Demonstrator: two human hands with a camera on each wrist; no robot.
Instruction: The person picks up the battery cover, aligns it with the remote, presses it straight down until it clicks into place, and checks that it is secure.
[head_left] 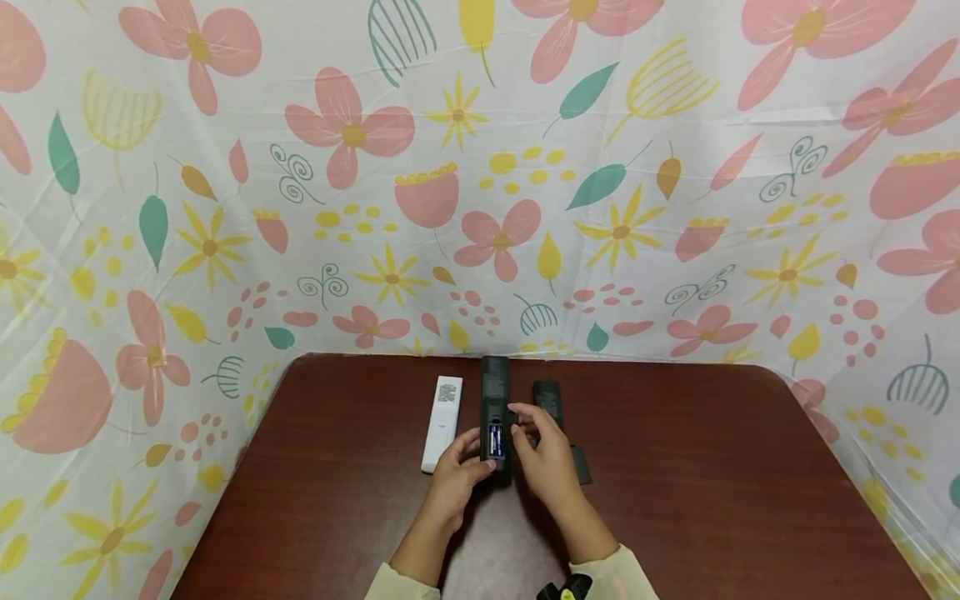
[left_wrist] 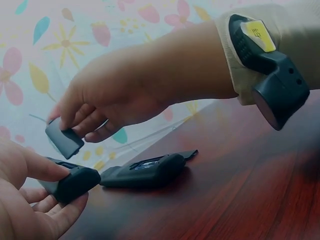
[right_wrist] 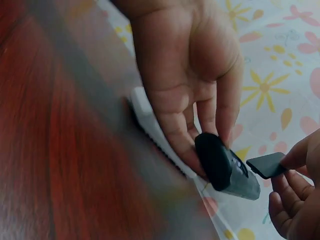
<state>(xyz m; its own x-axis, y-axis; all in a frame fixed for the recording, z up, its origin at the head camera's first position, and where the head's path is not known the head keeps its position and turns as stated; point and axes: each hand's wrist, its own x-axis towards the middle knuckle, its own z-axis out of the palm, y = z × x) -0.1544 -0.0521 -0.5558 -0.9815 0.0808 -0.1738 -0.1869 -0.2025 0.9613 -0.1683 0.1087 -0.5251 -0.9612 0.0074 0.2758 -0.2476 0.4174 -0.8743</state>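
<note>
My left hand (head_left: 452, 487) grips a black remote (head_left: 495, 387) by its lower end, back side up, its battery slot uncovered with batteries (head_left: 496, 440) inside. Just right of it, my right hand (head_left: 546, 457) pinches a small dark battery cover (left_wrist: 64, 138) between thumb and fingers. In the right wrist view the cover (right_wrist: 267, 165) is held beside the remote (right_wrist: 227, 170), with a narrow gap between them. The left wrist view shows the cover above the remote (left_wrist: 75, 183) in my left hand (left_wrist: 30, 190).
A white remote (head_left: 442, 423) lies left of my left hand. Behind my right hand lies a second black remote (head_left: 548, 398), its battery slot (left_wrist: 145, 164) uncovered, with a dark flat cover (head_left: 581, 465) near it. A floral cloth (head_left: 465, 275) hangs behind the brown table (head_left: 697, 467).
</note>
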